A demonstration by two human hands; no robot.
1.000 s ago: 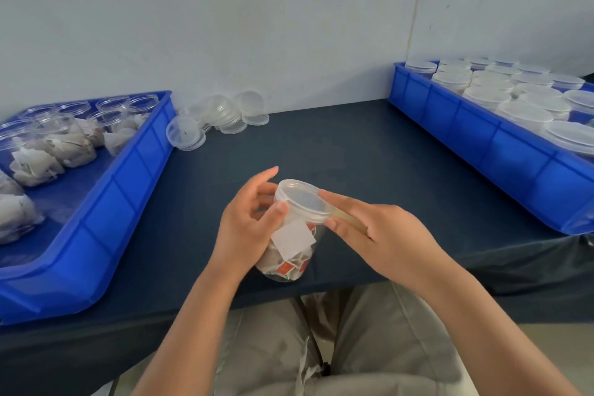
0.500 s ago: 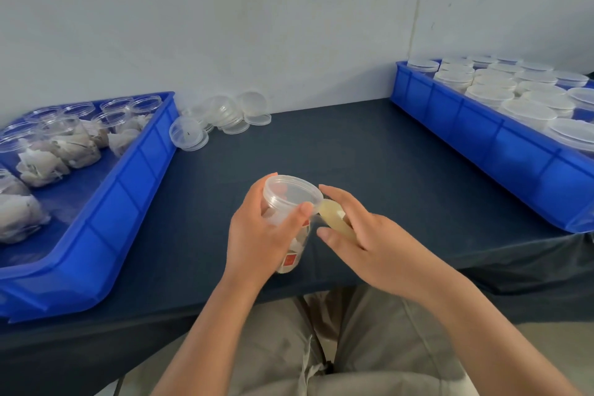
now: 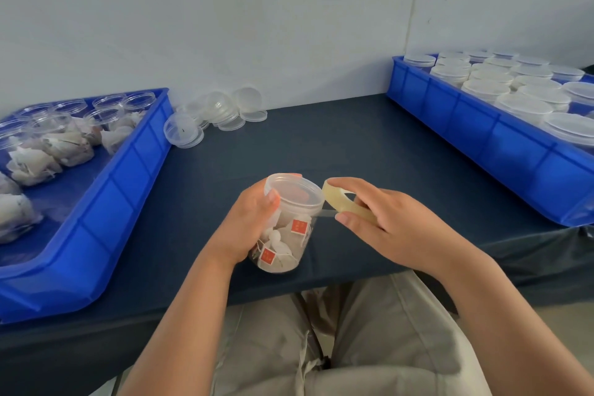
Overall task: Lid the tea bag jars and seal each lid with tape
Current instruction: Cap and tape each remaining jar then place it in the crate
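Note:
A clear jar [image 3: 284,241] of tea bags with red tags stands tilted near the table's front edge, a translucent lid [image 3: 294,191] on top. My left hand [image 3: 249,222] grips the jar's left side, thumb on the lid rim. My right hand [image 3: 385,225] holds a roll of clear tape [image 3: 344,204] just right of the lid. A short strip of tape runs from the roll to the jar under the lid rim.
A blue tray [image 3: 106,202] at left holds several open jars of tea bags. Loose lids [image 3: 218,112] lie at the back by the wall. A blue tray [image 3: 482,135] at right is full of lidded jars. The dark table [image 3: 321,145] ends at my lap.
The jar has turned in my left hand, now showing red tags. My right hand has drawn the tape roll to the right, with a strip stretched to the jar.

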